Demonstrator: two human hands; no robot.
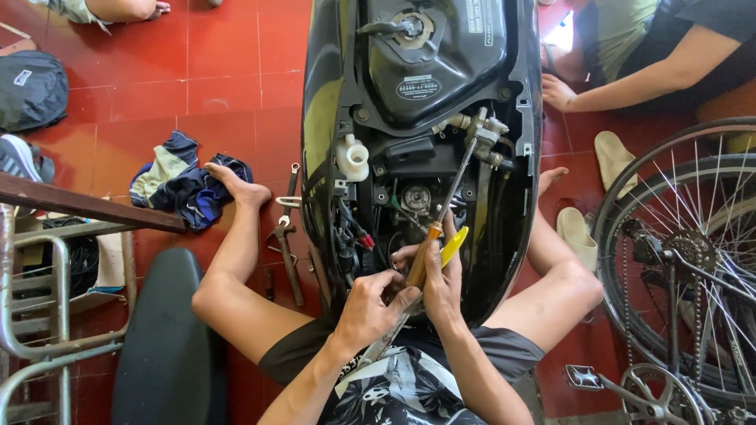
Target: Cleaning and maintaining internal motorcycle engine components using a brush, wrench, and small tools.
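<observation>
Two hands at six o'clock, as I see them: left hand (370, 308) closed on pliers (386, 340); right hand (438, 277) clamped on screwdriver (450, 197), shaft running toward one o'clock into the open scooter (331, 118). Wrenches (285, 236) on floor (228, 79) at nine o'clock.

I see two labels on the black tank: an oval sticker (418, 86), black with white print, and a white rectangular sticker (474, 16) near the top edge.

screwdriver (449, 201) tip: hidden among engine parts | bicycle wheel (693, 236): cut by right edge
</observation>
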